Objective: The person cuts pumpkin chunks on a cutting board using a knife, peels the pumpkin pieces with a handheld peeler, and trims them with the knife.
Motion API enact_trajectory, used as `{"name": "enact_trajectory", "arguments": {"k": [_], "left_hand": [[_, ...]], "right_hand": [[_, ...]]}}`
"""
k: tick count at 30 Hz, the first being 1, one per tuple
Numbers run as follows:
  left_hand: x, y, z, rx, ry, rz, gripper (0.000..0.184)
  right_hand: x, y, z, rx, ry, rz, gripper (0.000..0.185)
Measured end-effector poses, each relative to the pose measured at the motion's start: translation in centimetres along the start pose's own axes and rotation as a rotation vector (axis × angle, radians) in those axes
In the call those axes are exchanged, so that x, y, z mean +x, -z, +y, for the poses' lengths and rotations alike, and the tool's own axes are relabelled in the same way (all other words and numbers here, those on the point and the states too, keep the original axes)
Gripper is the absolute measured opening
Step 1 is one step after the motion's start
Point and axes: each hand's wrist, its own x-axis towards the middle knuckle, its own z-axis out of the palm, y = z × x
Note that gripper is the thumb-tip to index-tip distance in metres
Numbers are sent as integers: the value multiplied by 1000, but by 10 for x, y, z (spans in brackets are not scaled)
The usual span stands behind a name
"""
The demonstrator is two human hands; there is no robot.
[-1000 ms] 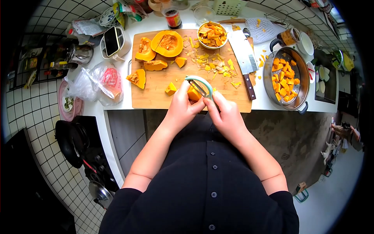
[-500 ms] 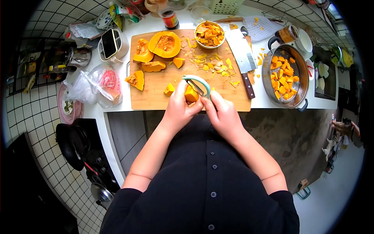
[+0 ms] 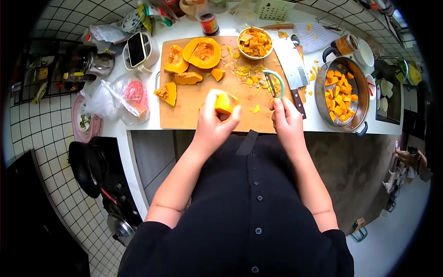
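My left hand point(image 3: 213, 124) is closed round a chunk of orange pumpkin point(image 3: 225, 103) above the front of the wooden cutting board point(image 3: 175, 117). To its right, my right hand point(image 3: 288, 121) grips a vegetable peeler point(image 3: 281, 85) with a pale green frame, its blade pointing away from me. The peeler is apart from the chunk. Peel scraps point(image 3: 249, 76) lie scattered on the board. Behind my left hand are a pumpkin half point(image 3: 203, 53), a small pumpkin piece point(image 3: 218, 74) and several cut wedges point(image 3: 188, 78).
A cleaver point(image 3: 291, 64) lies at the board's right edge. A bowl of peel scraps point(image 3: 255, 42) stands at the back. Right of the board is a steel pot point(image 3: 362, 108) holding pumpkin cubes. Plastic bags point(image 3: 122, 99) and a phone point(image 3: 135, 50) on a container are on the left.
My hands have drawn apart. The peeler has moved right, away from the pumpkin chunk, which my left hand now holds up. The whole view has shifted slightly.
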Motion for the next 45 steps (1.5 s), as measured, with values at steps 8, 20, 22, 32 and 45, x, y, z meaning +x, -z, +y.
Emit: {"name": "enact_trajectory", "arguments": {"k": [8, 20, 22, 32, 45], "left_hand": [[3, 1, -21, -496, 111, -164, 42], [0, -6, -14, -484, 154, -148, 30], [-1, -7, -14, -466, 161, -156, 32], [-1, -12, -8, -425, 90, -126, 31], [-9, -13, -10, -176, 50, -72, 36]], "right_hand": [[-17, -11, -18, -70, 201, -216, 18], [-26, -15, -34, -71, 218, -339, 18], [-28, -18, -34, -93, 262, -314, 17], [-30, -21, -32, -51, 148, -274, 16], [-30, -16, -35, -154, 151, -337, 19]]}}
